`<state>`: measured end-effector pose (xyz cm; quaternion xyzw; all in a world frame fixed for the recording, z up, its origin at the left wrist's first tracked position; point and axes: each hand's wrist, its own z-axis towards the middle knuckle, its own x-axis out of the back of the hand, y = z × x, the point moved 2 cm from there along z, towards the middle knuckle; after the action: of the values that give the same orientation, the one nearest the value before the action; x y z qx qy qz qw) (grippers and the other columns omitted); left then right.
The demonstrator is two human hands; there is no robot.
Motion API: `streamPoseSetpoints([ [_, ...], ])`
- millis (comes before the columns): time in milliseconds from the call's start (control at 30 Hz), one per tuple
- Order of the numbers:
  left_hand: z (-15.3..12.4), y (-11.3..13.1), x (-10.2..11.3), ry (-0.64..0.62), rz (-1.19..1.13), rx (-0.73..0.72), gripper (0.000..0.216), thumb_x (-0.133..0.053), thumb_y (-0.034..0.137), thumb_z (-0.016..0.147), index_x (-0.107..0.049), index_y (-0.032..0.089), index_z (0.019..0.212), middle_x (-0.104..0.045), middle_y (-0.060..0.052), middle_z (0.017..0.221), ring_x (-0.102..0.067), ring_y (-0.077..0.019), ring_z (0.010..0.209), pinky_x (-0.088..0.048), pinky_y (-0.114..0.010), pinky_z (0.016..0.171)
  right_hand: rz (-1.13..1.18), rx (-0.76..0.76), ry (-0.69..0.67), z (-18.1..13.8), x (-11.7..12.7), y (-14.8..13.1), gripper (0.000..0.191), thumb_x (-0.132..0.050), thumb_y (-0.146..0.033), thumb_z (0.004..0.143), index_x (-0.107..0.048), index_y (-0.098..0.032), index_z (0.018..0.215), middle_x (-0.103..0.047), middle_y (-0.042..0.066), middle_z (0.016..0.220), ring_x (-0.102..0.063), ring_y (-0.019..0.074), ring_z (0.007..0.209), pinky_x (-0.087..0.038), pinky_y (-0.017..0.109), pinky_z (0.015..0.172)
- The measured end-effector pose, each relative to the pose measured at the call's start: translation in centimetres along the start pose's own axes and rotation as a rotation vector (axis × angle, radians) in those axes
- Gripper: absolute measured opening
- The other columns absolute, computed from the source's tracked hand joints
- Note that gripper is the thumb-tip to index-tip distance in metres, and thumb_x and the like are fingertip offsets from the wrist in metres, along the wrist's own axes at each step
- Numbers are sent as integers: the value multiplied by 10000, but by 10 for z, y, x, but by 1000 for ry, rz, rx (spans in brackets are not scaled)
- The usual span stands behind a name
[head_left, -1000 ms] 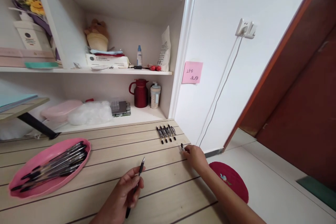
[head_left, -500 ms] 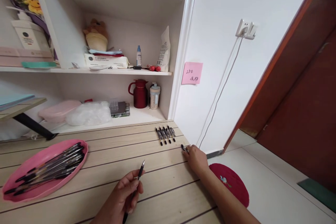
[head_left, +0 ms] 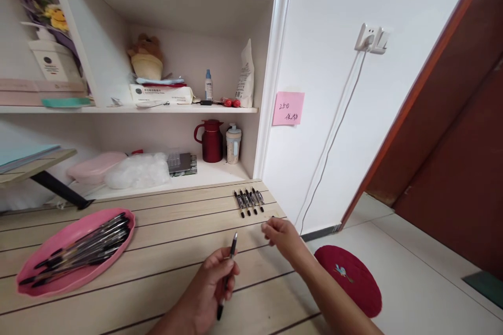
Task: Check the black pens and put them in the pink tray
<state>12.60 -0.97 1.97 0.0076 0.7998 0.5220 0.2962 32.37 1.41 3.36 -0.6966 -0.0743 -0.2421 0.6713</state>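
Observation:
My left hand [head_left: 220,275] grips an uncapped black pen [head_left: 232,251] with its silver tip pointing up and away over the desk. My right hand [head_left: 277,233] hovers near the desk's right edge, fingers curled in, with nothing visible in them. Just behind its knuckles shows the dark end of a small piece [head_left: 272,216] on the desk, mostly hidden by the hand. Beyond it, several short black-and-clear pieces that look like pen caps [head_left: 249,202] lie side by side in a row. To the left, a pink oval tray [head_left: 29,267] holds a pile of pens [head_left: 94,243].
The slatted wooden desk [head_left: 165,243] meets white shelves at the back. On the lower shelf stand a red jug [head_left: 212,141] and a pale cup [head_left: 233,145], beside a clear plastic bag [head_left: 137,171]. A red round seat [head_left: 349,277] is right of the desk.
My right hand has drawn back to the left from the small dark piece, which stays on the desk. My left hand has moved right with the pen, closer to the right hand.

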Motion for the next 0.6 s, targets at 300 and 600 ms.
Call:
streamPoseSetpoints([
  [300,29,-28,-26,8,10,-59,260,-591,237,633,-472,171,856,-528,25,668,-377,-25,398,-182,-167,367,620,-45,-7,-16,-44,-4,358,-653,-468,580,-482,-154,574,-433,-59,444,-374,61,429,-278,197,437],
  [600,27,-30,-23,-44,-1,-34,279,-601,332,650,-467,178,840,-527,32,621,-351,-25,365,-148,-175,365,696,-72,-139,-17,-51,-2,373,-576,-513,656,-502,-147,653,-508,-28,503,-402,53,399,-288,179,400],
])
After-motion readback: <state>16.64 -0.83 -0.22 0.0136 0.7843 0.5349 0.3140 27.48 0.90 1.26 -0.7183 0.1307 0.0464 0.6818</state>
